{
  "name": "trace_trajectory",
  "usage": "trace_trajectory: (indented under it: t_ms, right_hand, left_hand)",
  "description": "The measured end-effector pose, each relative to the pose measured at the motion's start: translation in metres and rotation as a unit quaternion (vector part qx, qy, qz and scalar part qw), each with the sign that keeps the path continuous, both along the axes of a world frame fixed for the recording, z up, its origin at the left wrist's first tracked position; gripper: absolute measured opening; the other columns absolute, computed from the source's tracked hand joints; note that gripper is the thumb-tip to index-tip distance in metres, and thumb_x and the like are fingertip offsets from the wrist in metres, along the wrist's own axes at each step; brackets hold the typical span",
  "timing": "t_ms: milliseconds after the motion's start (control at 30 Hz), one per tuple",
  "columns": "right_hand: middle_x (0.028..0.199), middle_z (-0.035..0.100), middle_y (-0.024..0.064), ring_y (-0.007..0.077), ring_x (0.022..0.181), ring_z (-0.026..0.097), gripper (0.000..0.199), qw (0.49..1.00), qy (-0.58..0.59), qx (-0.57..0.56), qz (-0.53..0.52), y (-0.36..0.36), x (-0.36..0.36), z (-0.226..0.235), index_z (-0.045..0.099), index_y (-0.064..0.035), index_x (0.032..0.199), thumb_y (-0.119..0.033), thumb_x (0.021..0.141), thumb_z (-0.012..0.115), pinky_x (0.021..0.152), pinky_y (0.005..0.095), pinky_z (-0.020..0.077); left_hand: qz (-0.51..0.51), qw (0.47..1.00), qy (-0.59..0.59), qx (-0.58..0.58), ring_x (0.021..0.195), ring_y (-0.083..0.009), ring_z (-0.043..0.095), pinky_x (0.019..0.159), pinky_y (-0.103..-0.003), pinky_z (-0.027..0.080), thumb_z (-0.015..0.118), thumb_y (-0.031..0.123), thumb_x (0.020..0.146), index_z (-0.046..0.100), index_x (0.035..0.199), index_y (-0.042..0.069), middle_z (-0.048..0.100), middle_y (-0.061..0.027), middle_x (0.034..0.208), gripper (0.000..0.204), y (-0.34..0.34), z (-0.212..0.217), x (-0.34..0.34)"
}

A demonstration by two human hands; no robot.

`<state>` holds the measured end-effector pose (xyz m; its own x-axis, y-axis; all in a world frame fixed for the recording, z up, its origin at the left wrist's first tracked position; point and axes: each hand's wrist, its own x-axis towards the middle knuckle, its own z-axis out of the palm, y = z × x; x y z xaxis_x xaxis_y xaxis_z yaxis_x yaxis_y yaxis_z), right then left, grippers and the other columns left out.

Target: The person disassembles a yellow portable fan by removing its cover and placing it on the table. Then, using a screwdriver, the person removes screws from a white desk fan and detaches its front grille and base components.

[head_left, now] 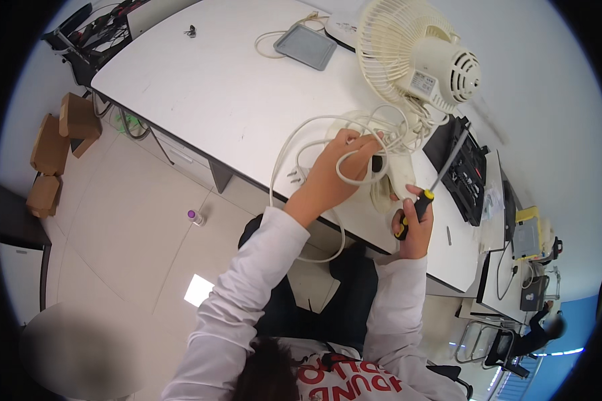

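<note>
Clearly, the right hand [418, 232] grips a screwdriver [423, 204]; at the left hand's [334, 170] curled fingers (hold unclear), loose cord loops [363, 183] might snag, tugging the fan [441, 73].

The fan [441, 70] looks made of smooth cream plastic with a soft sheen; its cord [318, 117] has a smooth, plastic-looking sheath; the screwdriver [427, 197] joins a metal shaft to a plastic handle; the tabletop [201, 100] is smooth, the tray [306, 47] matt grey; the sleeves [237, 287] are creased cloth; the boxes [50, 144] are matt brown cardboard; the floor [114, 227] is glossy tile.
</note>
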<state>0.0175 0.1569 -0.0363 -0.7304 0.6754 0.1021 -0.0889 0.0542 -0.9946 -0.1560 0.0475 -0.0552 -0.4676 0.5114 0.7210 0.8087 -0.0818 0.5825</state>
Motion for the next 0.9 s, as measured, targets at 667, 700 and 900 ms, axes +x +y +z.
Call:
trace_trajectory:
  t_ms: [667, 700, 900]
  right_hand:
    - [0.095, 0.065, 0.0152, 0.0094, 0.052, 0.046, 0.025, 0.991, 0.068, -0.098, 0.056, 0.0, -0.004, -0.003, 0.05, -0.0078, 0.114, -0.016, 0.092, 0.06, 0.049, 0.0213, 0.0348]
    - [0.095, 0.065, 0.0149, 0.0088, 0.052, 0.046, 0.025, 0.99, 0.073, -0.106, 0.063, 0.005, -0.005, -0.005, 0.051, -0.0074, 0.113, -0.016, 0.092, 0.061, 0.048, 0.021, 0.0346]
    - [0.09, 0.065, 0.0144, 0.0076, 0.051, 0.048, 0.024, 0.988, 0.075, -0.102, 0.092, 0.004, -0.007, -0.008, 0.053, -0.0059, 0.111, -0.015, 0.092, 0.062, 0.046, 0.0206, 0.0363]
  left_hand:
    - [0.011, 0.998, -0.065, -0.02, 0.101, -0.0294, 0.054, 0.083, -0.036, 0.048, 0.059, 0.0, 0.082, 0.058, 0.122, 0.011, 0.061, -0.0116, 0.099, 0.041, -0.009, 0.018, 0.014]
    - [0.013, 0.998, -0.059, -0.023, 0.101, -0.0293, 0.054, 0.083, -0.036, 0.048, 0.059, 0.001, 0.083, 0.058, 0.122, 0.011, 0.06, -0.0116, 0.1, 0.04, -0.01, 0.019, 0.016]
    - [0.062, 0.997, -0.043, -0.029, 0.103, -0.0306, 0.054, 0.082, -0.039, 0.049, 0.059, 0.006, 0.082, 0.057, 0.122, 0.014, 0.062, -0.0109, 0.102, 0.04, -0.008, 0.013, 0.018]
